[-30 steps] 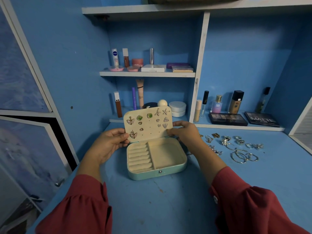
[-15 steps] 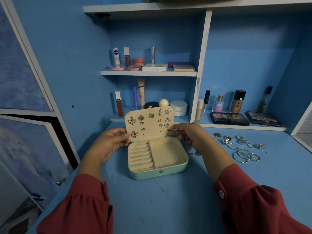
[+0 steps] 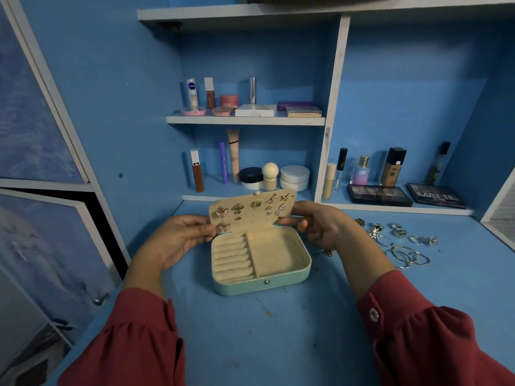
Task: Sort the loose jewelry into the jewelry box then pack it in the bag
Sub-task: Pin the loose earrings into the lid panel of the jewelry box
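The blue desk [image 3: 278, 344] carries the open jewelry box [image 3: 260, 257] at its middle, long axis running left to right, clasp side toward the person, hinge toward the shelves. Its lid [image 3: 252, 211], studded with earrings, leans back past upright, lower than half a second ago, when it stood nearly vertical. The left hand [image 3: 172, 239] pinches the lid's left edge between thumb and fingers; the right hand [image 3: 317, 227] grips the right edge, fingers curled behind it. Loose jewelry [image 3: 401, 243] lies to the right of the box, partly behind the right wrist.
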The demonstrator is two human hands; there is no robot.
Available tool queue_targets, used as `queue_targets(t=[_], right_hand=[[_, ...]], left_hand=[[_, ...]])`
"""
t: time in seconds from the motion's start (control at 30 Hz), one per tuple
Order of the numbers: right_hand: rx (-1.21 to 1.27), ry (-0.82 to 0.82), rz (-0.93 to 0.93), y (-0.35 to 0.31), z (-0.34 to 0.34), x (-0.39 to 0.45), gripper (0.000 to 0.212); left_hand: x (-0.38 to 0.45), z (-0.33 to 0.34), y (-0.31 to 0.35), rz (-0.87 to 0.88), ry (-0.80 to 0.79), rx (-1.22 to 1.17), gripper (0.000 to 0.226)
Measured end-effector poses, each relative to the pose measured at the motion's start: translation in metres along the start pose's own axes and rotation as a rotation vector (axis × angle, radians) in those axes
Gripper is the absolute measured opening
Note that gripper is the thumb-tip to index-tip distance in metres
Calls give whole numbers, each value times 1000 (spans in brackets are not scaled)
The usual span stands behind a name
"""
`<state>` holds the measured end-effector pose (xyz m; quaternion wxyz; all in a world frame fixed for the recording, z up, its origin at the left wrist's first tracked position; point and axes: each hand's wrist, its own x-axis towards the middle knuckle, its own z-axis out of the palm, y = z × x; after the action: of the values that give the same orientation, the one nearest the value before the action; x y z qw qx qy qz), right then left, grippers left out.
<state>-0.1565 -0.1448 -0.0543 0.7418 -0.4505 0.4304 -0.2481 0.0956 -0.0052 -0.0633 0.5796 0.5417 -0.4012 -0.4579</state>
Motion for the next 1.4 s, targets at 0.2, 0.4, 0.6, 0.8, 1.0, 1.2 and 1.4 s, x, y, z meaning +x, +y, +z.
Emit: queue_targets(t=[0.2,0.4,0.6,0.8,1.0,1.2,1.4], right_hand=[[74,-49,43,1,-3,-1,10],[99,-90,40,0,-6,-5,11],[129,-108,30,-1,-8,-4,12],[95,-124,5,-1,-9,0,12],[81,-127,21,2,-9,5,10],[98,-147,-15,3,-10,2,11],[107,-158,-4,2,-9,-3,11]], left_hand=[[-3,1,4,-16,-23,30,39],[-10,1,14,-23,-17,214,38],[-14,39,30,425,359,480,17],[-42,131,14,1136,287,808,11],[-33,161,-25,1147,-79,1258,12],[-30,162,-36,1039,-131,1485,3],[-36,169,-36,1002,-168,1499,4]])
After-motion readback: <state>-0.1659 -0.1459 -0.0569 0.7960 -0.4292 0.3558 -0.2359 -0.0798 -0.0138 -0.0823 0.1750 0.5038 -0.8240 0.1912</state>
